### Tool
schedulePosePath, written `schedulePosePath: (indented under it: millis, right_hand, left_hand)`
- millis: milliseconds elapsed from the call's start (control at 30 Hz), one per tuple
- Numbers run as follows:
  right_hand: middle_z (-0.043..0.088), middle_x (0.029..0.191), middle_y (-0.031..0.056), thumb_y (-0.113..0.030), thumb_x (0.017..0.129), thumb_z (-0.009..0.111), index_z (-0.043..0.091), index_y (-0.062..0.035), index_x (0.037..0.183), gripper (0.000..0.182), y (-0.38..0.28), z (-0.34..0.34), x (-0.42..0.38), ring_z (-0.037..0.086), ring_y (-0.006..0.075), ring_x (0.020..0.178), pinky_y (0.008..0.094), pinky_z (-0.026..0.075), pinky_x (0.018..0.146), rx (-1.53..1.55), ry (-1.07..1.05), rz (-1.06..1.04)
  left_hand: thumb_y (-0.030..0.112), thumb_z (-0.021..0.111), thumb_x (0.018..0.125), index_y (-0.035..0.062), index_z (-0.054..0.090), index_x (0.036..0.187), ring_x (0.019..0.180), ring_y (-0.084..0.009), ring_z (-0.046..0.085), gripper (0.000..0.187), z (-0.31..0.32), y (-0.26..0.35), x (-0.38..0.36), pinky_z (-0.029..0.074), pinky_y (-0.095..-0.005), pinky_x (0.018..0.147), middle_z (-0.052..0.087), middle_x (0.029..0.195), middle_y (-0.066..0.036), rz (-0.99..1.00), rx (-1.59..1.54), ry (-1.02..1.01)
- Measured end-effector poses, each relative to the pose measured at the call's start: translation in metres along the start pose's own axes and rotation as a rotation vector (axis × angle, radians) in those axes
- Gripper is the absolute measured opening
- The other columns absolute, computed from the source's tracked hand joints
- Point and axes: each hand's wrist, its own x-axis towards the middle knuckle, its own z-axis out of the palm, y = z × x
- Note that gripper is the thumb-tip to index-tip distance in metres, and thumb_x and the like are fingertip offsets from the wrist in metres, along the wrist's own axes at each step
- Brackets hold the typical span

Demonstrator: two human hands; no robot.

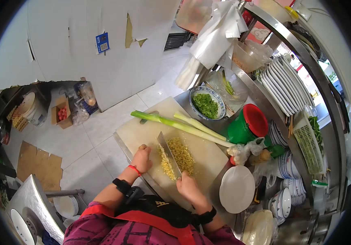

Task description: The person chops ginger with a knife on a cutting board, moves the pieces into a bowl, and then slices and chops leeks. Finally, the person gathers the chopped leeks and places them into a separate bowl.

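My right hand (pixel 188 188) grips the handle of a wide-bladed cleaver (pixel 169 155), which stands on edge in a pile of finely minced yellow pieces, perhaps ginger or garlic (pixel 182 156). Minced bits lie on both sides of the blade. My left hand (pixel 142 159) is curled into a fist by the near left edge of the cutting board (pixel 208 166), apart from the blade; no object shows in it. Across the far part of the board lie a long leek (pixel 171 123) and a shorter pale stalk (pixel 200 125).
Behind the board stands a patterned bowl of chopped greens (pixel 205 105). To the right are a green tub with a red lid (pixel 249 124), a white oval plate (pixel 237 189) and stacked bowls (pixel 288 165). A metal shelf holds upright plates (pixel 283 87) and a basket (pixel 308 143).
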Motion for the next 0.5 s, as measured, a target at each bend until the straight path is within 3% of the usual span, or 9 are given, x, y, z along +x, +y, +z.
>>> schedulePosePath:
  millis: [100, 167, 300, 500]
  right_hand:
    - [0.058, 0.073, 0.0298, -0.018, 0.083, 0.047, 0.046, 0.0041, 0.091, 0.023, 0.006, -0.007, -0.004, 0.057, 0.0461, 0.074, 0.0527, 0.045, 0.068, -0.034, -0.005, -0.036]
    - [0.058, 0.075, 0.0302, -0.017, 0.083, 0.047, 0.046, 0.0045, 0.092, 0.024, 0.022, 0.002, 0.0, 0.057, 0.0467, 0.076, 0.0528, 0.045, 0.069, -0.013, 0.105, -0.009]
    - [0.057, 0.084, 0.032, -0.018, 0.083, 0.046, 0.048, 0.0054, 0.089, 0.024, 0.012, -0.025, -0.002, 0.055, 0.0477, 0.083, 0.0518, 0.043, 0.073, -0.032, 0.031, 0.062]
    - [0.056, 0.085, 0.0327, -0.018, 0.083, 0.046, 0.048, 0.0062, 0.09, 0.025, 0.03, -0.016, 0.003, 0.054, 0.0484, 0.083, 0.0521, 0.042, 0.075, -0.026, 0.053, 0.068]
  left_hand:
    - [-0.003, 0.053, 0.059, -0.0029, 0.057, 0.099, 0.095, -0.0376, 0.053, 0.04, 0.017, 0.015, 0.006, 0.045, -0.0403, 0.082, 0.056, 0.093, -0.024, 0.004, 0.078, -0.058]
    - [-0.004, 0.052, 0.059, -0.0032, 0.057, 0.096, 0.091, -0.0386, 0.054, 0.037, 0.036, 0.021, 0.017, 0.045, -0.0414, 0.082, 0.057, 0.091, -0.024, 0.083, 0.061, -0.156]
    - [-0.004, 0.05, 0.061, -0.002, 0.058, 0.099, 0.09, -0.0385, 0.055, 0.039, 0.04, 0.041, 0.016, 0.046, -0.0395, 0.08, 0.058, 0.094, -0.022, 0.238, -0.076, -0.038]
    - [-0.002, 0.051, 0.063, -0.0017, 0.059, 0.104, 0.09, -0.0364, 0.056, 0.041, 0.016, 0.033, 0.018, 0.047, -0.0383, 0.08, 0.058, 0.099, -0.02, 0.187, -0.038, -0.011]
